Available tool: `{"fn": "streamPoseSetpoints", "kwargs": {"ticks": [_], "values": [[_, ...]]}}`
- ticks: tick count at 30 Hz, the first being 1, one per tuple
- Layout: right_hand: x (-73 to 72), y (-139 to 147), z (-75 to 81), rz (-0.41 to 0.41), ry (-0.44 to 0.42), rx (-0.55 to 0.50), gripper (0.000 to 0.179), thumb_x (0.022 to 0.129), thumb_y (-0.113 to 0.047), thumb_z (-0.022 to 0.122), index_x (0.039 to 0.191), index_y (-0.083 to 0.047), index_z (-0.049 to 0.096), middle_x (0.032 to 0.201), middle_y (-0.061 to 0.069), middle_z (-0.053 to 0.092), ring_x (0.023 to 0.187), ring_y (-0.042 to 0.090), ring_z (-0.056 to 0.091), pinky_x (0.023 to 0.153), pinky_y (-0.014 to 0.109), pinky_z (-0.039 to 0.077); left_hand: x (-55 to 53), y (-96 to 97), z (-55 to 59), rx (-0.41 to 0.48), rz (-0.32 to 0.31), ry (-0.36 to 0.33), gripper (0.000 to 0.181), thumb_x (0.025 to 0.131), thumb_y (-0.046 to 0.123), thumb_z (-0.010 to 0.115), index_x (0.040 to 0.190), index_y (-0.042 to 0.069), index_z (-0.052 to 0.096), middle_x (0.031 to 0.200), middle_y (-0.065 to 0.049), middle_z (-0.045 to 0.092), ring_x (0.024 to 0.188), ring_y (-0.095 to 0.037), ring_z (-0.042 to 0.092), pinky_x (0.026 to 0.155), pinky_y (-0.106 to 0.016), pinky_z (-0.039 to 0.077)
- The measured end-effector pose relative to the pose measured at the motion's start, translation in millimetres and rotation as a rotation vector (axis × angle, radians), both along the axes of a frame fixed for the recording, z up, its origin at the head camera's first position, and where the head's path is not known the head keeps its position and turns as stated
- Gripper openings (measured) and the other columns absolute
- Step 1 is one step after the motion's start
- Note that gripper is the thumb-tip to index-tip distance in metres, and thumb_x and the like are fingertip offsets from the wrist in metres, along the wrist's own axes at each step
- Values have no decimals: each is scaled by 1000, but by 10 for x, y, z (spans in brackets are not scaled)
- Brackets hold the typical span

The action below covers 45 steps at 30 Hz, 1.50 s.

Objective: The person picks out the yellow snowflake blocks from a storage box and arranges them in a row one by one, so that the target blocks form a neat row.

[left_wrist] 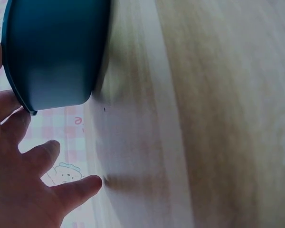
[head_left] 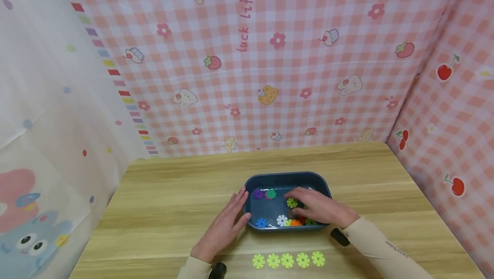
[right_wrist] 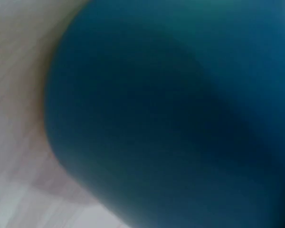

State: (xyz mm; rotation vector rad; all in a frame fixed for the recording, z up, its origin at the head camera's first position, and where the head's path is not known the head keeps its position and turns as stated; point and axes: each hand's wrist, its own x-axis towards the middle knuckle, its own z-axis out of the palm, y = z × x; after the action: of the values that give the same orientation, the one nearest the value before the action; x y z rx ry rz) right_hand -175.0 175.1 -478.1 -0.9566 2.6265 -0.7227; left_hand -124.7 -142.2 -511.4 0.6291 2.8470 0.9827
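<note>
A dark blue rectangular bin [head_left: 287, 229] stands on the table and holds snowflake discs, among them a purple disc [head_left: 258, 194], a green disc [head_left: 271, 194], a blue disc [head_left: 261, 222] and a white disc [head_left: 282, 220]. My left hand [head_left: 224, 227] touches the bin's left end with its fingers spread; the left wrist view shows fingertips at the rim. Inside the bin, my right hand [head_left: 318, 206] reaches over the right part, thumb and forefinger apart around a yellow-green disc [head_left: 292, 202]. It partly covers other discs. The right wrist view shows only the blurred bin wall [right_wrist: 156, 118].
Several yellow-green snowflake discs [head_left: 287, 260] lie in a row along the near part of the wooden table [head_left: 173, 193]. A pink checked cloth [head_left: 247, 73] hangs behind the table, with more patterned cloth at both sides.
</note>
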Motion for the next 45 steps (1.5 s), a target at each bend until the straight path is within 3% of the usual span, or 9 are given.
{"fn": "streamPoseSetpoints", "kwargs": {"ticks": [6,14,21,30,35,45], "values": [[-53,5,0,37,-48,-79,38,103,-19,67,138,-4,64,132,8,67,122,27,62,104,51,52,-5,12,20,8,-1,4,62,111,38,48,165,16,28,173,5,15,157,-34,19,124,-55,25],[-113,134,103,24,37,-119,30,100,-11,69,130,-7,69,127,3,68,112,23,66,93,45,58,4,14,31,15,-6,19,62,111,39,48,165,14,29,173,3,16,156,-35,20,124,-55,26],[-208,180,314,88,104,-45,28,98,-13,73,125,-9,72,123,0,70,115,22,66,98,47,57,-24,-4,26,10,-8,23,63,111,41,47,165,15,29,173,4,16,156,-35,20,124,-54,25],[-316,44,265,207,57,39,29,96,-9,74,125,-10,74,124,-2,67,117,20,64,99,43,56,-3,-14,12,8,-9,20,64,111,42,47,165,13,29,173,3,15,156,-36,21,123,-56,27],[-297,80,278,193,63,56,30,96,-9,74,126,-11,74,126,-1,67,119,22,63,100,45,55,8,-1,15,11,-3,10,64,110,42,48,165,15,29,173,5,14,156,-34,20,124,-55,26],[-349,36,599,199,84,84,28,98,-15,73,126,-15,73,127,0,67,118,23,64,101,46,55,20,0,-6,23,-4,30,63,111,40,48,164,11,31,173,2,17,155,-37,22,123,-56,27]]}}
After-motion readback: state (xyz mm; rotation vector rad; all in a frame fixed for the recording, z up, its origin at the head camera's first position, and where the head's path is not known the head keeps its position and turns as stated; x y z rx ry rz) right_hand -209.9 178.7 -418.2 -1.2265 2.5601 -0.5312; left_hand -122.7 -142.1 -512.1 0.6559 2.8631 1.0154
